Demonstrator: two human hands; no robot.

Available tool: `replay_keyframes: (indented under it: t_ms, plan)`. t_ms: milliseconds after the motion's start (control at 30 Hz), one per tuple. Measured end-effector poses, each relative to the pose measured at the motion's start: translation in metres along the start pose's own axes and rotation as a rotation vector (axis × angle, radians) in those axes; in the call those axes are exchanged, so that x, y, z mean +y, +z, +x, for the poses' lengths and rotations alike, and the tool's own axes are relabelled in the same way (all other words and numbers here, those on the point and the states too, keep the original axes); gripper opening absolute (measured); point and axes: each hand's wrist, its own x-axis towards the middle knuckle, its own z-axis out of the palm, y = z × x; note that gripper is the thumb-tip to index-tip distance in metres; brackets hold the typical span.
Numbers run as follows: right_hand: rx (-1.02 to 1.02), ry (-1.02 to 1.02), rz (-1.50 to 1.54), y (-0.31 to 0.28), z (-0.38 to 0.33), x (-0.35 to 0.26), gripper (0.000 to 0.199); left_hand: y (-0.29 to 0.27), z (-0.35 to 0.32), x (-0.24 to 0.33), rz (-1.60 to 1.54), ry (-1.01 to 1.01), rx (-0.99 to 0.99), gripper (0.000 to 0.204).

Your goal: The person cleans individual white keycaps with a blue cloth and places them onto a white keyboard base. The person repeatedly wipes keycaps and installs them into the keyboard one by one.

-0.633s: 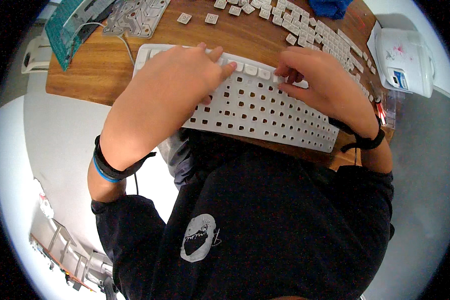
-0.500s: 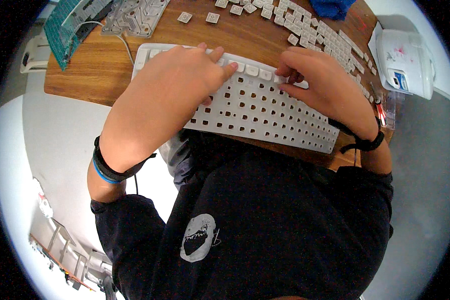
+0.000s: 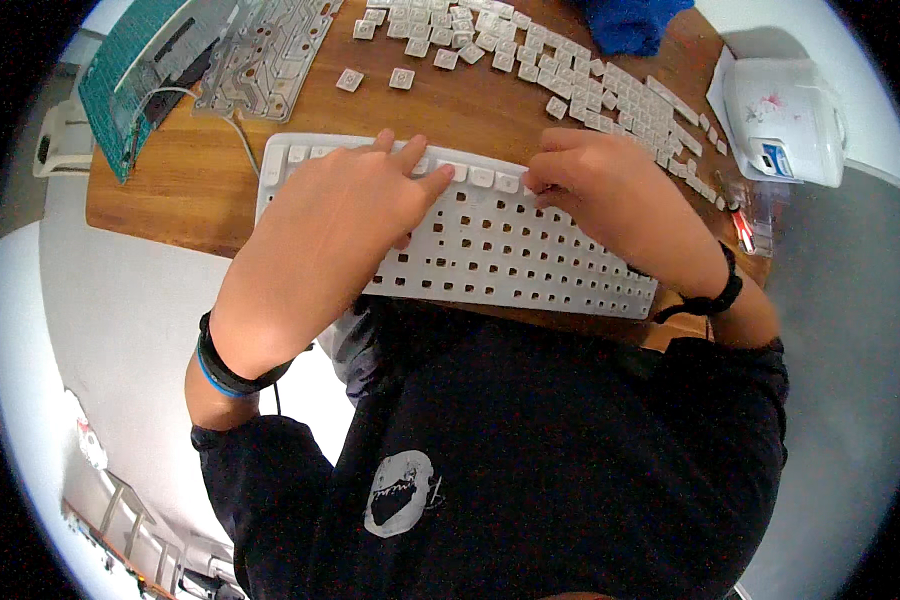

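White plastic fills the middle of the view: a long white keyboard frame (image 3: pixel 490 245) lies at the near edge of the brown wooden table (image 3: pixel 180 190), most of its grid of square sockets bare. The left hand (image 3: pixel 355 215) lies flat on the frame's left half, fingers spread and stretched toward the top row. The right hand (image 3: pixel 595 190) is curled over the top row right of the frame's centre, fingertips drawn together and pressing down; whether they pinch a cap I cannot tell.

Judging by how things lie, the refitting is barely begun. Only a short run of white keycaps (image 3: pixel 480 176) sits seated along the frame's top row between the two hands, with a few more at its upper left corner. Every lower row shows open holes.

Beyond the frame, a wide scatter of loose white keycaps (image 3: pixel 570 75) waits on the wood. Left of the frame lie a clear membrane sheet (image 3: pixel 270 55) and a green circuit board (image 3: pixel 135 75). Right of it sits a white boxy device (image 3: pixel 785 120).
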Motion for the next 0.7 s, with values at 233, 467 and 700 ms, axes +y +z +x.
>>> replay_keyframes:
  t_ms: [233,467,700]
  plan:
    - [0.172,-0.065,-0.197,0.017,-0.011,-0.012,0.011,0.006,-0.004,-0.004,0.008,0.035,0.061,0.068]
    - [0.116,0.030,0.120,0.017,-0.006,0.011,0.013,0.007,-0.006,-0.003,0.024,0.051,0.078,0.067]
    - [0.112,-0.079,0.157,0.020,-0.010,0.025,0.018,0.003,-0.006,-0.003,-0.038,0.035,0.037,0.067]
